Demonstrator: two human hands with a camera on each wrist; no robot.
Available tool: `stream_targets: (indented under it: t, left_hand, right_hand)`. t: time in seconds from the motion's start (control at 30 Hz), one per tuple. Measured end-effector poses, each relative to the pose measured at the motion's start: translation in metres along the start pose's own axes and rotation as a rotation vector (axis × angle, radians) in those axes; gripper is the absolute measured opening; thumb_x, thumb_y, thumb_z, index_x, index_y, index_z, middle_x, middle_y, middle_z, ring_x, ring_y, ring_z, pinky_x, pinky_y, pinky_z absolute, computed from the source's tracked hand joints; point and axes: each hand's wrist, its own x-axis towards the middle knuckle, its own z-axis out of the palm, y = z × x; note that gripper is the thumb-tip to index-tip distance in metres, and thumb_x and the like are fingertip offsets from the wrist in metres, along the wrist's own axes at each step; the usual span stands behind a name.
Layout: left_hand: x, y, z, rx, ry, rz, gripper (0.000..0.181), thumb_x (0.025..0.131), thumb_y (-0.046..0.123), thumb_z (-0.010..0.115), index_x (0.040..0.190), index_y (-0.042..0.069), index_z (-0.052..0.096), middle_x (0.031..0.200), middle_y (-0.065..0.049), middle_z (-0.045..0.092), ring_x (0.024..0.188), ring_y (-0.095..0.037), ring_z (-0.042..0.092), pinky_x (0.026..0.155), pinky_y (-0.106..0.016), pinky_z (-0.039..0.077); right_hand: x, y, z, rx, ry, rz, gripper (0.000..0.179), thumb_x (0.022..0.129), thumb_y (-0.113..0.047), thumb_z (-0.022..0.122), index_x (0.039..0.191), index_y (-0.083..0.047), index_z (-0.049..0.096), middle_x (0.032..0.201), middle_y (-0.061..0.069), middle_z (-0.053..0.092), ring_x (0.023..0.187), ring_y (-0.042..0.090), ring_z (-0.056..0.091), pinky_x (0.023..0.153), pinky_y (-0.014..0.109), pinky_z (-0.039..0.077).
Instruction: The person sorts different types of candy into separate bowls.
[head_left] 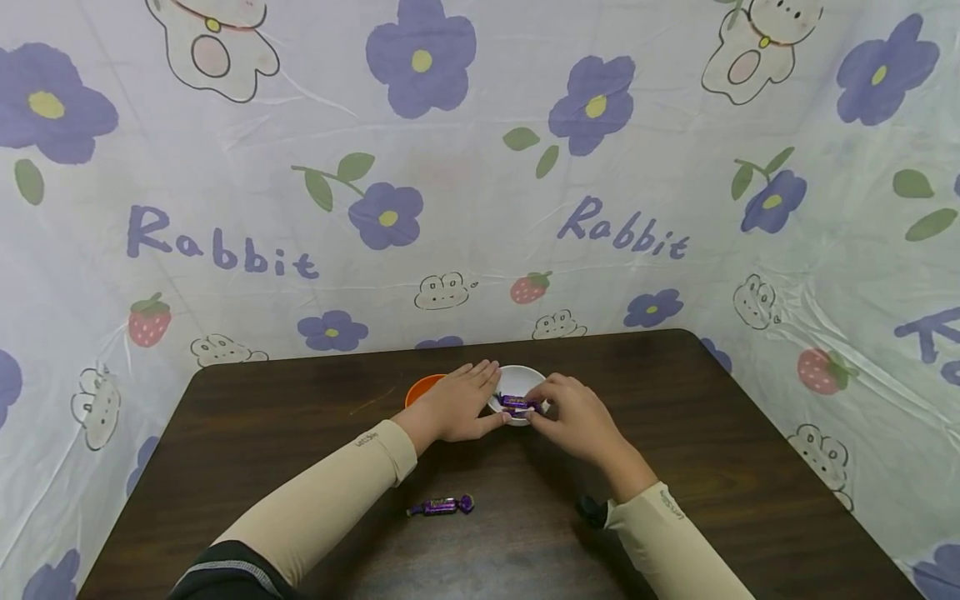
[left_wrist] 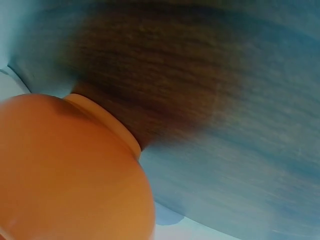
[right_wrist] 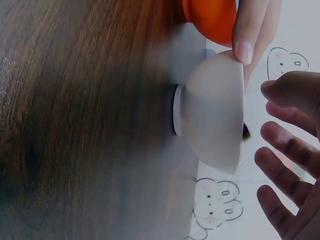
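Purple wrapped candies (head_left: 514, 402) lie in a small white bowl (head_left: 522, 375); one dark wrapper end (right_wrist: 246, 132) pokes above its rim in the right wrist view. My left hand (head_left: 463, 406) touches the bowl's left side, fingers straight and thumb along the near rim. Over the bowl's right side is my right hand (head_left: 581, 419), its fingers loosely bent around the candy's end in the head view. The right wrist view shows those fingers spread, apart from the rim, with nothing visible between them. Another purple candy (head_left: 441, 506) lies on the table nearer me.
An orange bowl (head_left: 422, 387) stands left of the white one, partly hidden by my left hand; it fills the left wrist view's lower left. The dark wooden table (head_left: 720, 467) ends at a patterned cloth (head_left: 480, 158) behind and at the sides.
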Motion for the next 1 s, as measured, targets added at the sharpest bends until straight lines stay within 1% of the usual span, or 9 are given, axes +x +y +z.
stream_targets:
  t: [0.2, 0.33, 0.43, 0.53, 0.6, 0.77, 0.9, 1.0]
  left_hand:
    - [0.001, 0.0, 0.001, 0.007, 0.0, -0.002, 0.089, 0.109, 0.067, 0.029, 0.167, 0.001, 0.026, 0.177, -0.014, 0.021, 0.165, -0.031, 0.022, 0.135, -0.047, 0.019]
    - [0.001, 0.0, 0.001, 0.008, 0.0, -0.002, 0.089, 0.109, 0.067, 0.029, 0.167, 0.001, 0.026, 0.177, -0.014, 0.021, 0.165, -0.031, 0.022, 0.135, -0.047, 0.019]
    - [0.001, 0.0, 0.001, 0.008, 0.002, -0.005, 0.089, 0.109, 0.067, 0.03, 0.168, 0.001, 0.026, 0.177, -0.014, 0.021, 0.165, -0.031, 0.022, 0.136, -0.046, 0.019]
    - [0.001, 0.0, 0.002, 0.007, 0.002, -0.008, 0.088, 0.109, 0.067, 0.029, 0.168, 0.002, 0.025, 0.177, -0.014, 0.02, 0.165, -0.03, 0.021, 0.136, -0.046, 0.018]
    - [0.001, 0.0, 0.002, 0.006, 0.007, -0.007, 0.087, 0.109, 0.066, 0.03, 0.168, 0.001, 0.025, 0.177, -0.014, 0.02, 0.165, -0.03, 0.021, 0.136, -0.047, 0.019]
    - [0.001, 0.0, 0.001, 0.007, 0.008, -0.01, 0.087, 0.109, 0.066, 0.032, 0.168, 0.001, 0.025, 0.177, -0.014, 0.02, 0.166, -0.03, 0.021, 0.136, -0.047, 0.018]
    - [0.001, 0.0, 0.002, 0.012, 0.002, -0.011, 0.088, 0.109, 0.066, 0.031, 0.168, 0.002, 0.025, 0.177, -0.014, 0.02, 0.166, -0.03, 0.02, 0.136, -0.046, 0.016]
    - [0.001, 0.0, 0.002, 0.017, 0.003, -0.007, 0.087, 0.11, 0.065, 0.03, 0.168, 0.001, 0.025, 0.177, -0.014, 0.02, 0.165, -0.031, 0.021, 0.136, -0.047, 0.017]
  right_hand:
    - [-0.006, -0.005, -0.003, 0.026, -0.025, 0.005, 0.018, 0.093, -0.019, 0.081, 0.109, -0.01, 0.081, 0.107, 0.003, 0.073, 0.098, 0.024, 0.068, 0.085, 0.042, 0.059]
    - [-0.012, -0.009, -0.006, 0.037, -0.041, 0.008, 0.016, 0.094, -0.019, 0.081, 0.108, -0.011, 0.081, 0.107, 0.004, 0.073, 0.098, 0.02, 0.066, 0.085, 0.041, 0.059]
    - [-0.017, -0.014, -0.008, 0.045, -0.055, 0.002, 0.015, 0.095, -0.02, 0.081, 0.108, -0.013, 0.081, 0.107, 0.002, 0.072, 0.098, 0.019, 0.067, 0.086, 0.041, 0.06]
    - [-0.023, -0.017, -0.006, 0.054, -0.067, -0.026, 0.015, 0.095, -0.021, 0.081, 0.109, -0.014, 0.081, 0.107, 0.0, 0.072, 0.099, 0.02, 0.068, 0.086, 0.042, 0.06]
    - [-0.026, -0.02, -0.004, 0.045, -0.068, -0.061, 0.014, 0.095, -0.02, 0.081, 0.108, -0.015, 0.08, 0.107, -0.001, 0.072, 0.1, 0.02, 0.068, 0.087, 0.043, 0.06]
    - [-0.032, -0.028, 0.002, 0.03, -0.086, -0.137, 0.015, 0.095, -0.022, 0.08, 0.108, -0.015, 0.08, 0.108, -0.004, 0.073, 0.098, 0.014, 0.067, 0.088, 0.04, 0.06]
    - [-0.035, -0.036, 0.007, 0.046, -0.125, -0.163, 0.018, 0.096, -0.025, 0.08, 0.111, -0.015, 0.08, 0.112, -0.004, 0.072, 0.1, 0.012, 0.066, 0.087, 0.037, 0.059]
    - [-0.037, -0.044, 0.011, 0.065, -0.158, -0.176, 0.018, 0.096, -0.026, 0.08, 0.111, -0.016, 0.079, 0.112, -0.004, 0.071, 0.1, 0.013, 0.065, 0.086, 0.036, 0.059]
